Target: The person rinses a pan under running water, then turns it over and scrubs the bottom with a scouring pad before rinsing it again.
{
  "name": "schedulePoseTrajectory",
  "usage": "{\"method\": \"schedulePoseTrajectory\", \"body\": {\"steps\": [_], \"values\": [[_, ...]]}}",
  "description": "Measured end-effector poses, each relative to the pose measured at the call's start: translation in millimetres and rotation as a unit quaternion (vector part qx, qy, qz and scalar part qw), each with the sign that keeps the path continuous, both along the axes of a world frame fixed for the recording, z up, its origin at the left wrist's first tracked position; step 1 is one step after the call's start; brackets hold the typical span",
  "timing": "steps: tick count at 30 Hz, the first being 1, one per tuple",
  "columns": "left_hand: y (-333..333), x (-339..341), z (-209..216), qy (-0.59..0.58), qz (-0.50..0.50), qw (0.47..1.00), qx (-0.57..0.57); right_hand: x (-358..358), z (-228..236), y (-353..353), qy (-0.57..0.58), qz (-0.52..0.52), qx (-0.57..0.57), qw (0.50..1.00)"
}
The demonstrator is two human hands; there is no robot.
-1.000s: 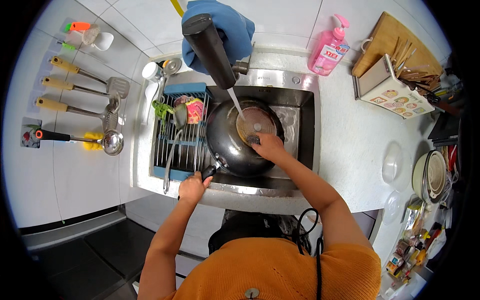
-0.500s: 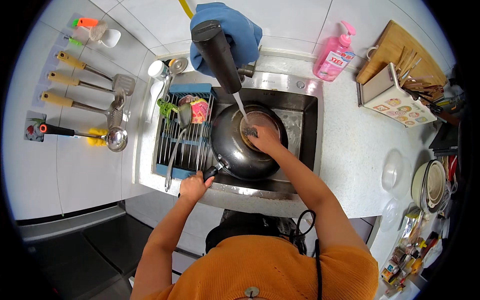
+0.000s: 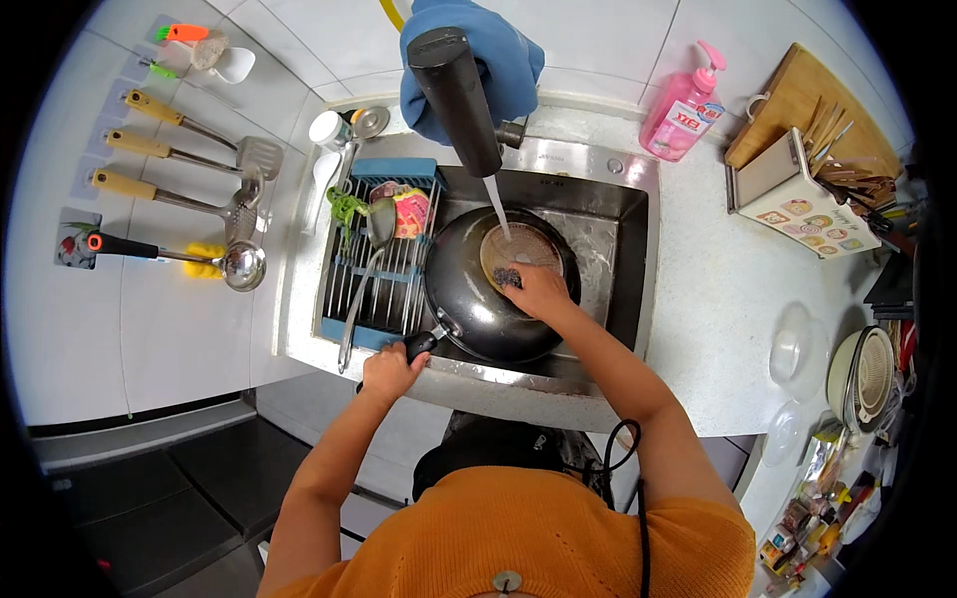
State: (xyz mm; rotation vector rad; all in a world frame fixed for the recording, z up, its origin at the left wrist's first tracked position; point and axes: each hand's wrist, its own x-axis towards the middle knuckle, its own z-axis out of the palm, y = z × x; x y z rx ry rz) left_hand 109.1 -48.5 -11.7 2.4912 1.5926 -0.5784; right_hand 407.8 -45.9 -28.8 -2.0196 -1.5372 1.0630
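A black wok (image 3: 483, 324) lies upside down in the steel sink (image 3: 601, 249), its round brownish base facing up. My left hand (image 3: 391, 374) is closed around the end of its black handle (image 3: 421, 345) at the front rim. With my right hand (image 3: 543, 291) I press a dark steel wool scrubber (image 3: 507, 276) onto the near part of the base; the fingertips are partly hidden. Water runs from the black faucet (image 3: 454, 100) onto the base's far part.
Left in the sink, a blue-ended drying rack (image 3: 397, 169) holds greens, a pink-yellow packet and a long ladle (image 3: 361, 299). Behind right stand a pink pump bottle (image 3: 682, 125), a utensil holder (image 3: 773, 184) and a cutting board (image 3: 797, 90). Utensils (image 3: 169, 194) hang on the left wall.
My right hand and the scrubber have slid slightly nearer across the wok's base. My left hand keeps its grip on the handle. The whole view has shifted a little.
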Motion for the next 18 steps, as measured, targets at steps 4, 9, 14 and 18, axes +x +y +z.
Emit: {"method": "schedulePoseTrajectory", "body": {"steps": [4,9,14,18], "values": [[-1.5,3.9,2.9,0.011,0.006,1.0,0.007,-1.7,-0.9,0.4,-0.018,0.014,0.021,1.0],[-0.9,3.5,2.4,-0.002,0.001,1.0,0.014,-13.4,6.5,17.7,-0.013,0.023,0.021,0.999],[-1.4,9.3,2.9,0.003,-0.011,0.999,0.031,-20.4,-20.6,52.7,-0.036,-0.031,0.103,0.994],[-2.1,1.7,-2.0,0.006,-0.005,0.999,0.047,-12.2,-9.9,17.6,-0.03,0.048,0.106,0.993]]}}
